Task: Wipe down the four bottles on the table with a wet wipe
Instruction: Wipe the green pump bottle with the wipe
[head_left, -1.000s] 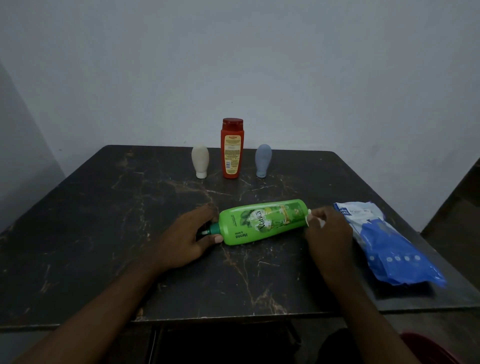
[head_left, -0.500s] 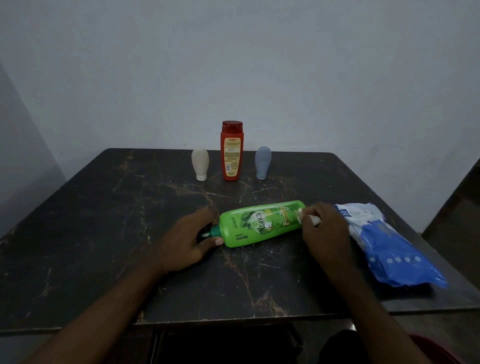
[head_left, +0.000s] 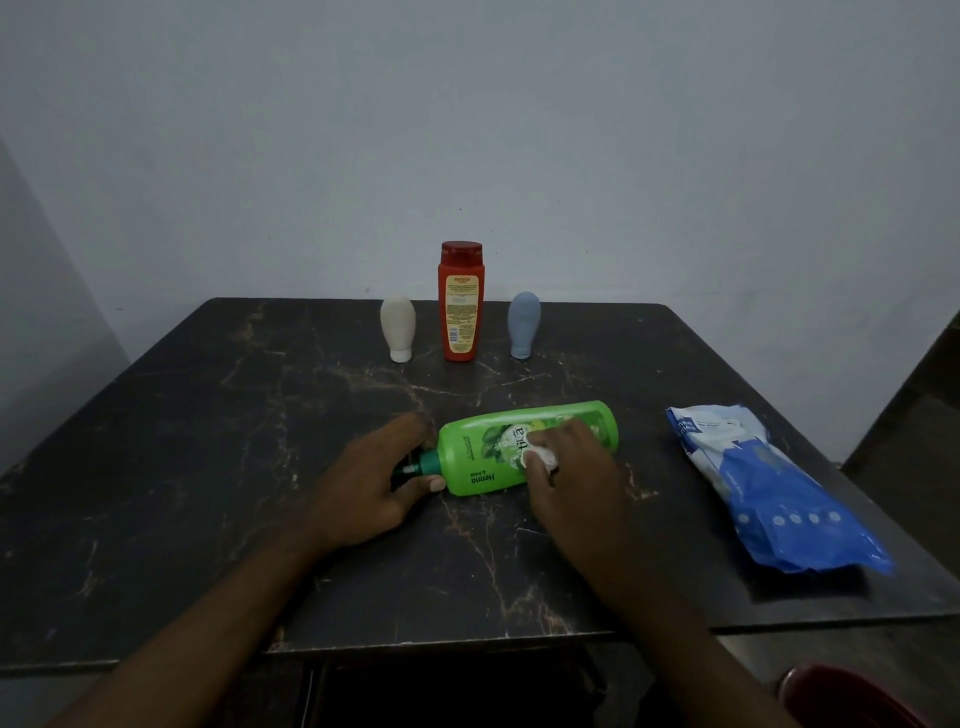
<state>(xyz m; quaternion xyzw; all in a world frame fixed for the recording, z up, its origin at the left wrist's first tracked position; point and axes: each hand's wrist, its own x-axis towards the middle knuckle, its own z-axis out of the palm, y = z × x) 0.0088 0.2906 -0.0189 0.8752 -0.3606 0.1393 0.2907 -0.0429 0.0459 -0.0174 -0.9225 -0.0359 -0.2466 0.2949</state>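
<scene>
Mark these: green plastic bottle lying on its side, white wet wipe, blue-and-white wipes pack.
green plastic bottle (head_left: 467, 454), head view, bare body near the neck.
white wet wipe (head_left: 540, 459), head view, bunched part showing on the bottle.
blue-and-white wipes pack (head_left: 769, 483), head view, middle of its top face.

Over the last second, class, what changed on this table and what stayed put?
The right hand slid the wet wipe from the base of the green bottle along its body to the label. The left hand still holds the cap end. The red bottle, white bottle, blue bottle and wipes pack stayed put.
</scene>
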